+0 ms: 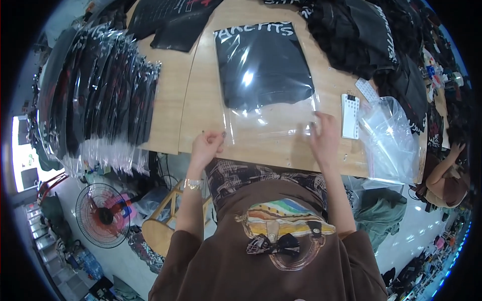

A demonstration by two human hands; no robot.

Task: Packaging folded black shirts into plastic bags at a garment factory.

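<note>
A folded black garment [263, 67] with white lettering along its far edge lies flat on the table inside a clear plastic bag [268, 123]. The near part of the bag holds only film, which stretches toward me past the garment. At the bag's near left corner, my left hand [207, 146] is closed with its fingertips pinched on the film. My right hand [326, 138] has its thumb and fingers curled at the bag's right edge, gripping it a little farther from me than the left hand.
A dense row of bagged black garments [95, 95] stands at left. Loose black garments [351, 35] pile up at far right. White tag cards [350, 116] and a stack of clear bags [390, 143] lie right. Below are a fan [104, 215] and wooden stool [159, 235]; another person [447, 180] sits right.
</note>
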